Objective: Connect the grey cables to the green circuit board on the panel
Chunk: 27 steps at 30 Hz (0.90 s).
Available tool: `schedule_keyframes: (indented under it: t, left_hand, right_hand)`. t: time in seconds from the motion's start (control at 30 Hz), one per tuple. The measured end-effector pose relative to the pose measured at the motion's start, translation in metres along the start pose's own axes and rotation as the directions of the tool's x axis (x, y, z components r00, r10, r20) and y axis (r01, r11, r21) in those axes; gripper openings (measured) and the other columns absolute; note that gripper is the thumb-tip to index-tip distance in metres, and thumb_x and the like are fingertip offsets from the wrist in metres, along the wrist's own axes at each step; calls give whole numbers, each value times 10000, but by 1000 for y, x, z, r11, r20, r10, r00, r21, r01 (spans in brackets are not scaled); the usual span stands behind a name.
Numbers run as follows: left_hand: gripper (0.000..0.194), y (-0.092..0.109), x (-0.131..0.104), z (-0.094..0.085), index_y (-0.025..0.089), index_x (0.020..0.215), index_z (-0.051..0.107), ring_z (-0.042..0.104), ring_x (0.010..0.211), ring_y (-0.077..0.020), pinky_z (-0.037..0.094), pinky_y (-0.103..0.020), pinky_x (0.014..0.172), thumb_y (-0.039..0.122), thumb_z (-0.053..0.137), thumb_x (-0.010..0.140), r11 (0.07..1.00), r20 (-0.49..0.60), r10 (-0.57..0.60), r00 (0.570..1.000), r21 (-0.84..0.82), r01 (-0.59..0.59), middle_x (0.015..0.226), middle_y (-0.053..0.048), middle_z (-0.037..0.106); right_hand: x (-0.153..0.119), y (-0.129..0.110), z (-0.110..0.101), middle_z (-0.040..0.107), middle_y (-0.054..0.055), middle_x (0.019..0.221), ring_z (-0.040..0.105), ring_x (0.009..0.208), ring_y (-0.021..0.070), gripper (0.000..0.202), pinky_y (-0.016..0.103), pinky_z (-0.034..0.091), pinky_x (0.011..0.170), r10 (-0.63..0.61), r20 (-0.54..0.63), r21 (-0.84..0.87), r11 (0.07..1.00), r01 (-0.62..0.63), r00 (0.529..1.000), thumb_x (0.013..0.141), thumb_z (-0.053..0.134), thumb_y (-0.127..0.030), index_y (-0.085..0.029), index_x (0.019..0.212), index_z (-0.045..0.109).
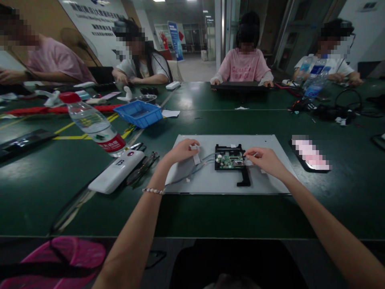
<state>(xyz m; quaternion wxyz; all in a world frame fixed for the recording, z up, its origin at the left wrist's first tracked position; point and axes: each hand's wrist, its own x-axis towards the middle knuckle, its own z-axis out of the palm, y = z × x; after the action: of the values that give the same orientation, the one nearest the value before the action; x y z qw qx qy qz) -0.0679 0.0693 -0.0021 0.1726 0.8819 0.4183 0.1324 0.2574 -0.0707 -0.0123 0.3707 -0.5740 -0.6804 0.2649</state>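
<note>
A light grey flat panel (204,186) lies on the green table in front of me. Near its middle sits a black bracket (245,176) with a green circuit board (230,160) in it. Thin grey-blue cables (198,166) run from the board's left side across the panel. My left hand (183,151), over the panel's left part, pinches a small white strip (196,157) that looks like tape. At the bracket's right edge is my right hand (264,159), thumb and fingertips pressed together; what they hold, if anything, is too small to make out.
Left of the panel are glasses (142,168), a white power bank (117,172), a water bottle (96,126) and a blue tray (138,114). A phone (311,154) lies to the right. Several people sit across the table. A pink basket (66,261) is below the table's front edge.
</note>
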Motion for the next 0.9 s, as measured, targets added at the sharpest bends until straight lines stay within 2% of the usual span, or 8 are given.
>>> schedule_keyframes:
  t: [0.13, 0.3, 0.43, 0.53, 0.63, 0.73, 0.8, 0.9]
  left_hand:
    - [340, 1, 0, 0, 187, 1063, 620, 559, 719, -159, 416, -267, 689, 373, 562, 784, 999, 55, 25, 998, -47, -22, 886, -33, 639]
    - [284, -1, -15, 3, 179, 987, 655, 556, 745, -152, 414, -252, 691, 367, 521, 821, 975, 21, 44, 999, -219, -38, 885, -22, 647]
    - [249, 0, -19, 6, 151, 894, 651, 572, 804, -160, 431, -260, 715, 369, 553, 823, 893, -43, 12, 999, -449, -30, 899, -46, 647]
    - [232, 4, -19, 7, 147, 869, 627, 560, 751, -139, 425, -243, 673, 368, 580, 815, 824, -76, -24, 997, -566, -24, 855, -36, 627]
    - [175, 12, -19, 10, 156, 835, 616, 515, 673, -113, 395, -222, 623, 324, 575, 809, 859, -74, -5, 997, -511, -34, 787, -9, 596]
    - [133, 20, -21, 13, 164, 833, 618, 459, 613, -95, 350, -210, 584, 279, 556, 807, 924, -32, 32, 999, -381, -42, 736, 15, 568]
    - [121, 24, -22, 14, 165, 826, 616, 441, 606, -92, 337, -210, 585, 262, 547, 805, 942, -15, 63, 998, -331, -64, 724, 21, 559]
    - [128, 28, -24, 12, 160, 808, 612, 434, 613, -92, 332, -215, 596, 261, 534, 811, 945, 0, 105, 994, -310, -100, 722, 21, 553]
  right_hand:
    - [-1, -2, 1, 708, 29, 844, 619, 669, 147, 201, 278, 449, 638, -19, -5, 0, 1000, 19, 1000, 793, 552, -271, -203, 907, 703]
    - [-1, -5, 3, 708, 24, 847, 638, 716, 157, 188, 280, 459, 658, -48, -18, 8, 999, 48, 999, 791, 553, -233, -205, 898, 704]
    - [0, -2, 5, 710, 24, 841, 631, 699, 151, 190, 282, 461, 658, -76, -37, -7, 997, 76, 996, 796, 551, -219, -201, 902, 707]
    - [-1, -3, 8, 712, 25, 859, 623, 694, 149, 179, 281, 460, 648, -114, -69, -17, 993, 114, 991, 809, 557, -225, -204, 901, 709]
    - [-5, -12, 12, 704, 30, 884, 616, 703, 148, 175, 268, 458, 603, -160, -83, 29, 986, 163, 984, 835, 560, -251, -206, 930, 700]
    - [-8, -28, 17, 689, 36, 920, 620, 768, 154, 167, 261, 475, 599, -227, -32, 67, 971, 228, 973, 856, 557, -254, -207, 953, 684]
    - [-8, -40, 23, 676, 42, 970, 620, 834, 156, 173, 276, 499, 656, -298, 28, 40, 954, 297, 954, 877, 530, -229, -207, 974, 673]
    - [-2, -55, 34, 644, 57, 1082, 597, 974, 168, 230, 335, 501, 828, -422, 124, -77, 898, 433, 898, 897, 485, -174, -207, 1059, 645]
